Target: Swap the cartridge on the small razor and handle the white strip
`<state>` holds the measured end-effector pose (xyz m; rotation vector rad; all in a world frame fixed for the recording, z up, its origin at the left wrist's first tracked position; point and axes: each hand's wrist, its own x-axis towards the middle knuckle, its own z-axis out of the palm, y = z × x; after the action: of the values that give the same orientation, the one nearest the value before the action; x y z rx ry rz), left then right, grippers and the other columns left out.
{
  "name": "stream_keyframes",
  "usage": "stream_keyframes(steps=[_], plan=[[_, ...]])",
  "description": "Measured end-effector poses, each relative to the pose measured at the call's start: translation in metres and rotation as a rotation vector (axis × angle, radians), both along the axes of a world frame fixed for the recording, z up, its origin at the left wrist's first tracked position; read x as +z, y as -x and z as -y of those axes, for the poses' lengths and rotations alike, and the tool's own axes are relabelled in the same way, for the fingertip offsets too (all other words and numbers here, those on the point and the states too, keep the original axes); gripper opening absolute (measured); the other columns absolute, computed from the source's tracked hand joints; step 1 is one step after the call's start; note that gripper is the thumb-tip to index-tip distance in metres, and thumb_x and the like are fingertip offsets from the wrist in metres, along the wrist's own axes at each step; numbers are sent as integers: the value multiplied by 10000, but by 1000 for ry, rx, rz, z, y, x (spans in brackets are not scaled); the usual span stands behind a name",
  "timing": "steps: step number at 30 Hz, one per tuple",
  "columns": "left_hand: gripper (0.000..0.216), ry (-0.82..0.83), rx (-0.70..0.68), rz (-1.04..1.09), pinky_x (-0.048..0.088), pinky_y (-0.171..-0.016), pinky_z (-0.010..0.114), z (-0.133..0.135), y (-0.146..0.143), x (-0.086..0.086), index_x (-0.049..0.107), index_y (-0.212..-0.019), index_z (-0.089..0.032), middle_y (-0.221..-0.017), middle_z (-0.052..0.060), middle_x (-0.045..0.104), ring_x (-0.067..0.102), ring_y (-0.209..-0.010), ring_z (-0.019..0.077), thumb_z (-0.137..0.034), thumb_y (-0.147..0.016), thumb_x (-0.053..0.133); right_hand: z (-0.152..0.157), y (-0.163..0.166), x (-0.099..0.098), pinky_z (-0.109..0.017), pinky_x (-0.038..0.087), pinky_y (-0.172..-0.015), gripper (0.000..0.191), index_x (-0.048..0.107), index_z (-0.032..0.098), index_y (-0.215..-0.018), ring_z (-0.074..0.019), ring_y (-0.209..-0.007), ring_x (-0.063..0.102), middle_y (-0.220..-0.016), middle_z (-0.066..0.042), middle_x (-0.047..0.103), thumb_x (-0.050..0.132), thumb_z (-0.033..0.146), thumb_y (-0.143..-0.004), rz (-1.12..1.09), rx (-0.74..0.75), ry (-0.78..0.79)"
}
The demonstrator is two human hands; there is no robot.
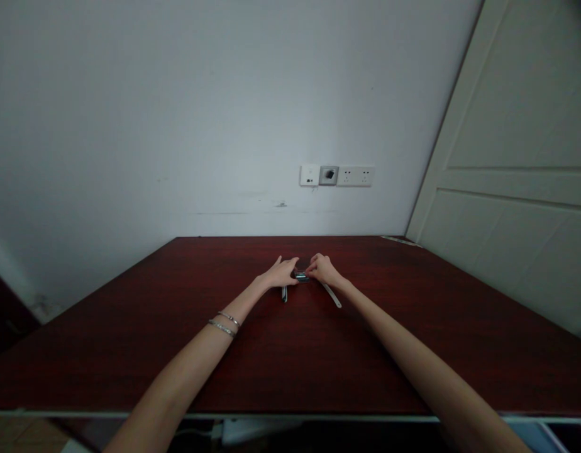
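Between my hands, on the red-brown table (314,352), lies a small shiny dark rectangular object (300,275), too small to name surely. My left hand (280,273) has its thumb and fingers around the object's left side. The fingertips of my right hand (322,268) are pinched together at its right end. A pale narrow strap-like strip (332,297) lies under and in front of the right hand. Below my left hand sits a short narrow black-and-white piece (284,294). Whether either strip joins the shiny object is hidden by my hands.
A white wall with sockets (355,176) rises behind the table's back edge. A pale panelled door (517,163) stands along the right. Near the far right corner lies a thin flat strip (401,241). Two bracelets (223,326) circle my left wrist.
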<state>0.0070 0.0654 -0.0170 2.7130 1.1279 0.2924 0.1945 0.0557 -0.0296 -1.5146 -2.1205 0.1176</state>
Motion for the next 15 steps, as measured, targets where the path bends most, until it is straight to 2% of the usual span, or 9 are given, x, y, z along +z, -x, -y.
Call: stream_keyframes(steps=[4, 8, 13, 15], plan=[[756, 15, 13, 16, 68, -1062, 501, 1, 1, 1, 216, -1348, -137, -1207, 121, 571, 397, -1240, 242, -320, -710, 578, -2, 0, -2, -309, 368, -848, 139, 756, 199, -767, -208, -927, 501, -993, -84, 598, 648, 212, -680, 16, 15, -6], [751, 21, 5, 10, 69, -1059, 510, 2, 2, 3, 217, -1350, -150, -1225, 123, 558, 377, -1255, 240, -327, -715, 578, 1, -1, 5, -320, 356, -876, 141, 755, 193, -758, -215, -942, 512, -957, -82, 616, 632, 220, -693, 0, 17, -21], [748, -41, -2, -14, 110, -1061, 509, 5, 0, 6, 292, -1340, -154, -1379, 149, 385, 257, -1313, 296, -336, -690, 613, 4, -5, 15, -287, 383, -861, 174, 753, 165, -794, -213, -920, 557, -895, -83, 662, 634, 222, -681, -50, 8, -6], [733, -51, -2, -5, 128, -1059, 517, 6, 1, 7, 328, -1330, -154, -1392, 141, 368, 251, -1312, 315, -325, -681, 623, 6, -7, 18, -269, 398, -839, 169, 753, 158, -784, -211, -896, 578, -848, -79, 683, 623, 200, -684, -66, 18, 11]])
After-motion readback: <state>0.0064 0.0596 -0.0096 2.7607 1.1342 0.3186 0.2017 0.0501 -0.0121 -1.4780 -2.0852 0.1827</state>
